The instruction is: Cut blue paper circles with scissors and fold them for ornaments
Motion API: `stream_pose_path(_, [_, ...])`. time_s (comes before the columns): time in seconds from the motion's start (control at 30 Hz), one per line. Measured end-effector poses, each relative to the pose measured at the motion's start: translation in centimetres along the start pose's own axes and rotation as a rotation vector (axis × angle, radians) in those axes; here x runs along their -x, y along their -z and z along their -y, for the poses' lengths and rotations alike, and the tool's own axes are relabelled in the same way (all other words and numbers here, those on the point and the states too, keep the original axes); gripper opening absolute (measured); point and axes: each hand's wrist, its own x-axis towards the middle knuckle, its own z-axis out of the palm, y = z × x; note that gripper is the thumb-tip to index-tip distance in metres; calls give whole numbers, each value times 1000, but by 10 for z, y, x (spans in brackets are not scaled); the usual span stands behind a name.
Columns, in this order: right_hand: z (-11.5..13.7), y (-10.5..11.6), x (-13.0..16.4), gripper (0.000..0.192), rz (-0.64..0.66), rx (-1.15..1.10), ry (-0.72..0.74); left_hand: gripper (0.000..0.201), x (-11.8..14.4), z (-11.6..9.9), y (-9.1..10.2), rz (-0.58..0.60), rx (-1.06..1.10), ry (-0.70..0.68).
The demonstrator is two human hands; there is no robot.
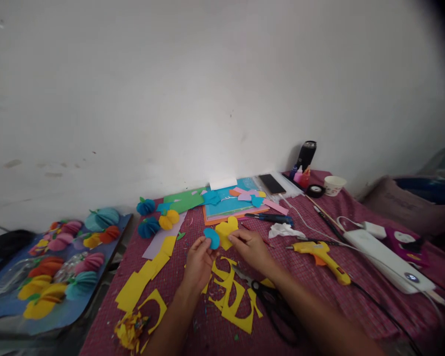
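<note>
Our left hand (199, 262), nearly closed, pinches a blue disc (212, 238); our right hand (252, 248) likewise a yellow cutout (225, 232) at its two o'clock; scissors (260, 288) lie at five o'clock; we should grip edges lightly

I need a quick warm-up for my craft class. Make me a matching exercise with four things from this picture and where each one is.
Things
1. Blue paper disc
2. Yellow glue gun
3. Smartphone
4. Yellow scalloped paper

Places
A. Lying at the back of the table, near the wall
B. Between the fingers of the right hand
C. Between the fingers of the left hand
D. Lying on the tablecloth, to the right of the scissors

Pairs: 1-C, 2-D, 3-A, 4-B
</note>
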Motion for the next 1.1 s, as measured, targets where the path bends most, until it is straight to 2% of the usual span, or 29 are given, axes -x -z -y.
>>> stream_pose_path(0.13, [4, -3, 4, 28, 88, -130, -57, 23, 1, -3, 0, 45, 23, 9])
stream_pose_path(0.23, [4, -5, 5, 36, 186, -414, -253, 23, 1, -5, 1, 75, 43, 19])
stream_pose_path(0.33, [5, -6, 6, 43, 275, -606, -413, 20, 3, -7, 2, 118, 43, 31])
stream_pose_path(0.43, [5, -8, 9, 41, 413, -765, -528, 18, 7, -8, 0, 189, 19, 43])
stream_pose_path(0.5, [4, -9, 10, 37, 432, -871, -597, 17, 8, -7, -1, 213, 9, 51])
stream_pose_path(0.67, [1, -9, 7, 33, 263, -946, -646, 21, 3, 0, 1, 115, 115, 17])
stream_pose_path(0.83, [0, -10, 3, 30, -3, -753, -491, 25, -1, 6, 2, 46, 17, 13])
stream_pose_path(0.97, [-1, -13, 4, 25, -60, -657, -428, 27, 0, 10, 2, 22, -26, 31])
stream_pose_path(1.1, [0, -10, 2, 25, -171, -620, -399, 25, 1, 11, 2, 23, -18, 39])
